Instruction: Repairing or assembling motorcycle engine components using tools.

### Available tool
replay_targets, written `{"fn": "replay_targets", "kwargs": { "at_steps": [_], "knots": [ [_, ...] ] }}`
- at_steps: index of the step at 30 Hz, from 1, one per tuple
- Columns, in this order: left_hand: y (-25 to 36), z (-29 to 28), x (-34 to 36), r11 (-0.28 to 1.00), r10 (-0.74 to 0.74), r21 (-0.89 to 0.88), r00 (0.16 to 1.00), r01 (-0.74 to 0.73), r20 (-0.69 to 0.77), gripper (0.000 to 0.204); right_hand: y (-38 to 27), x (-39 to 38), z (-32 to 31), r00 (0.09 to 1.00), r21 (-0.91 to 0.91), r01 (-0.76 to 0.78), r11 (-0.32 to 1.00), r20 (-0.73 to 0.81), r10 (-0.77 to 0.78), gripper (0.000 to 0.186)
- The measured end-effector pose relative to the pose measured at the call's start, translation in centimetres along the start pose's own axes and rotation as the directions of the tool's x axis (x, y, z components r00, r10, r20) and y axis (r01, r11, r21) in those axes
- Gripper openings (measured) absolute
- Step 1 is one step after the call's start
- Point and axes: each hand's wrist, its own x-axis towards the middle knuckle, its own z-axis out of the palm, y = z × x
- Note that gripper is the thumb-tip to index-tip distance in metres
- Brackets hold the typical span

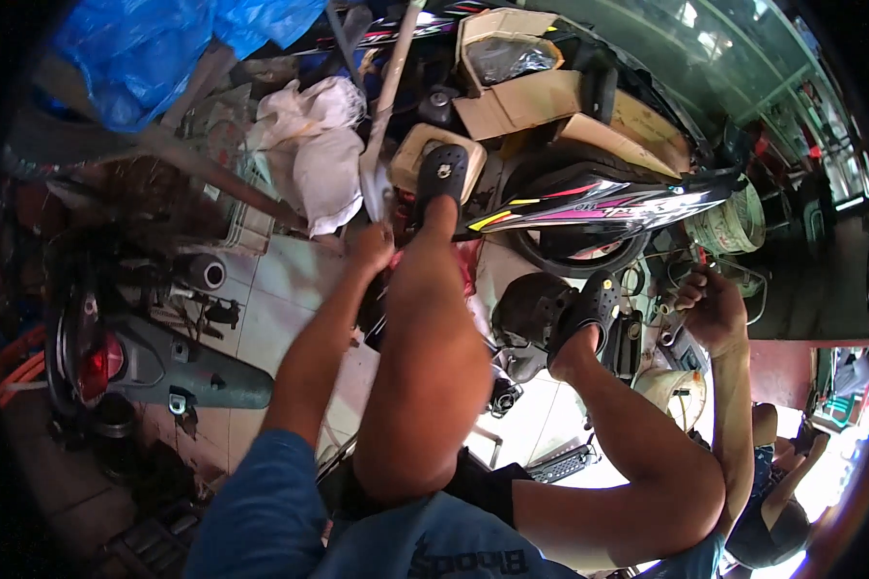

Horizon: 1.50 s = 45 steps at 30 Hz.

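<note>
My left hand (372,248) is closed beside my left shin, at the lower end of a pale, shiny, blurred strip (377,193). What its fingers hold is hidden. On the right, my right hand (714,309) is raised with curled fingers, close to a dirty white bucket (729,227). A small red-tipped thing (705,259) shows at its fingertips, too small to name. Between the hands lies a glossy black motorcycle body panel (599,201) with yellow and pink stripes. My left foot, in a black clog (442,174), is over a cream plastic tray (410,159).
Cardboard boxes (521,106) and white cloth sacks (326,174) crowd the far side. A slanting pole (393,82) stands there. At left sits a grey motorcycle tail part (198,372) with a red lamp. Dark engine parts (531,309) lie by my right clog (594,304). Another person (777,492) is at lower right.
</note>
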Motion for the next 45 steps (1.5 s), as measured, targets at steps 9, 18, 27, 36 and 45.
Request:
{"fn": "replay_targets", "kwargs": {
  "at_steps": [9,18,27,36,45],
  "knots": [
    [-5.2,16.0,-21.2,0.967,-0.187,-0.077,0.876,0.245,0.444,0.068,-1.1,-1.6,-1.7,1.000,-0.018,-0.006,1.000,0.018,0.006,0.021],
    [-10.7,16.3,-27.1,0.981,-0.179,0.019,0.869,0.192,0.461,0.047,-1.9,-2.5,-1.3,0.993,0.034,0.095,0.995,-0.070,-0.093,0.021],
    [-13.9,15.8,-30.4,0.964,-0.241,0.011,0.857,0.266,0.456,0.031,-1.6,-3.3,0.5,0.996,-0.101,0.078,0.992,0.045,-0.073,0.026],
    [-14.7,14.2,-32.6,0.963,-0.203,-0.086,0.900,0.254,0.386,0.027,-1.8,-3.7,0.6,0.995,-0.067,0.081,0.994,0.067,-0.076,0.023],
    [-13.9,10.0,-30.7,0.961,-0.219,-0.082,0.906,0.265,0.363,0.033,-3.3,-5.6,3.4,0.973,-0.124,0.221,0.967,0.102,-0.209,0.024]
  ]
}}
